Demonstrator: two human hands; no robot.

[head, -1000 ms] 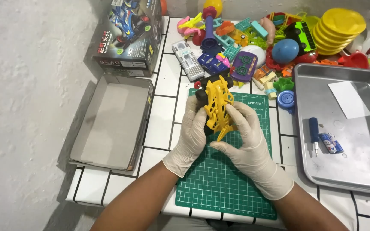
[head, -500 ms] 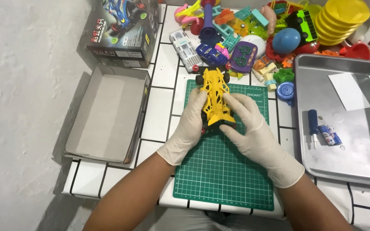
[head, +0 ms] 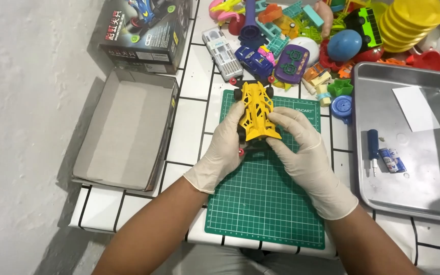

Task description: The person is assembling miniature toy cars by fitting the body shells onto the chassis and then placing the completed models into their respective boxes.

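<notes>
1. Left of the grip, an open grey cardboard box lid lies on the white tiled tabletop; beyond it stands a printed dark cardboard box, its top cut off by the frame edge.
2. The left hand, in a cream latex glove, closes on the left flank of the yellow plastic toy race car; its fingertips are hidden under the body.
3. The car sits over the far end of the green gridded cutting mat, long axis running away from the person, tail wing nearest them.
4. The right hand, gloved alike, pinches the car's right rear.
5. Right of the grip, a shiny metal tray holds a small blue screwdriver; a heap of colourful plastic toys lies beyond, hard to sort out.
</notes>
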